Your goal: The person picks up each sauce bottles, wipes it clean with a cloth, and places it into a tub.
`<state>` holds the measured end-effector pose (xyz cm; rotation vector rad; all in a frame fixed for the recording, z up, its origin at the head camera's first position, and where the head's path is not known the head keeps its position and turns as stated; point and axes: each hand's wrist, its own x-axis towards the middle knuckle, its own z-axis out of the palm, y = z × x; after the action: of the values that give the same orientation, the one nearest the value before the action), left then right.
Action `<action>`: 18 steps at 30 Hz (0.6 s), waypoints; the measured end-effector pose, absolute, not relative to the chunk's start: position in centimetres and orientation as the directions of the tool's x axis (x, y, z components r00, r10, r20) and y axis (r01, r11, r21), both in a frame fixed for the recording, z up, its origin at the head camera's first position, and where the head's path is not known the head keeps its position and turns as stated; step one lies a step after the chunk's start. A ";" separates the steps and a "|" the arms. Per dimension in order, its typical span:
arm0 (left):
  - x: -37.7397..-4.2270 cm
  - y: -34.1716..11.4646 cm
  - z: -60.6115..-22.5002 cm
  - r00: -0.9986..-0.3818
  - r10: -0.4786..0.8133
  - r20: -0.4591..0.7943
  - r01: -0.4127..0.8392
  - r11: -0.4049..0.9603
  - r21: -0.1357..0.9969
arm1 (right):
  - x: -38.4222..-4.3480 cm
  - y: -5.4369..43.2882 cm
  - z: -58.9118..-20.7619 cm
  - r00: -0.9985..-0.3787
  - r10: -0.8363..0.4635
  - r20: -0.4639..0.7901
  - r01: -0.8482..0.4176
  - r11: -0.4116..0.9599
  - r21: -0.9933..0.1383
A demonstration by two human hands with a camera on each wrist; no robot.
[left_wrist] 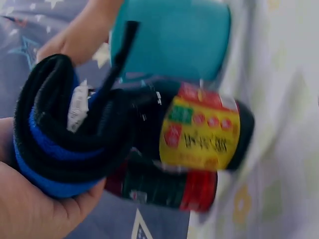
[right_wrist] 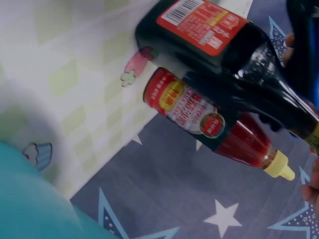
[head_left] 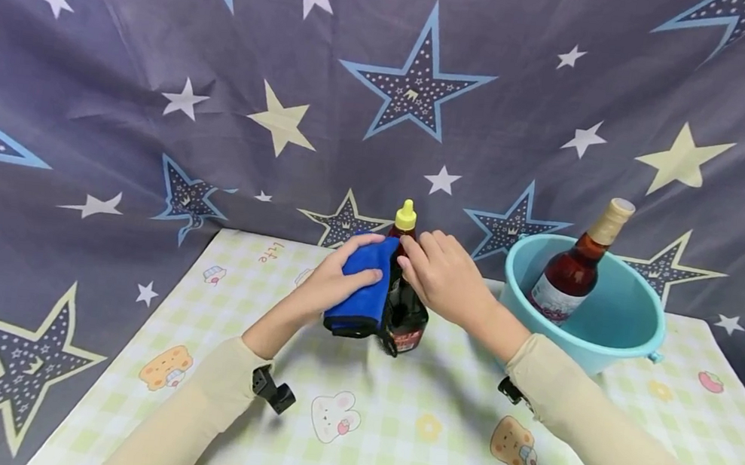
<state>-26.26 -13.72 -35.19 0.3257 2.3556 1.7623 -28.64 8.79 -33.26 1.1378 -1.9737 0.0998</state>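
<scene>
My left hand (head_left: 333, 281) grips a folded blue cloth (head_left: 362, 284) with black edging, held against the left side of a dark sauce bottle (head_left: 407, 316). In the left wrist view the cloth is rolled, with a white tag and a black strap showing. My right hand (head_left: 445, 282) has its curled fingers at the top of the dark bottle, whose neck is mostly hidden. Yellow and red labels mark this bottle (left_wrist: 199, 134). Right behind stands a red squeeze bottle (right_wrist: 194, 109) with a yellow nozzle cap (head_left: 406, 215).
To the right stands a turquoise bucket (head_left: 649, 326) with a brown-red glass bottle (head_left: 568, 280) leaning inside it. A checked tablecloth (head_left: 382, 461) with cartoon prints covers the table. Behind the table's far edge hangs a dark star-patterned curtain (head_left: 367, 156).
</scene>
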 end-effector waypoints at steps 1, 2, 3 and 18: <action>-26.1 -13.4 -35.0 -0.963 0.269 -0.012 0.057 0.245 0.968 | -28.7 8.8 -33.0 -0.242 -0.695 0.677 -0.748 0.578 0.326; -25.9 -13.1 -35.0 -0.966 0.258 -0.009 0.050 0.223 0.974 | -28.7 8.9 -32.8 -0.246 -0.711 0.659 -0.751 0.570 0.334; -25.7 -12.8 -35.0 -0.968 0.252 -0.007 0.046 0.206 0.978 | -28.7 9.0 -32.5 -0.255 -0.726 0.639 -0.756 0.562 0.336; -25.5 -12.1 -38.4 -0.961 0.275 0.034 0.150 0.413 0.898 | -29.0 9.6 -29.8 -0.281 -0.838 0.468 -0.799 0.474 0.370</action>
<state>-25.53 -12.06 -38.37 0.3836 2.5393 1.5953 -29.00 9.60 -29.84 1.3502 -2.1091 -0.0822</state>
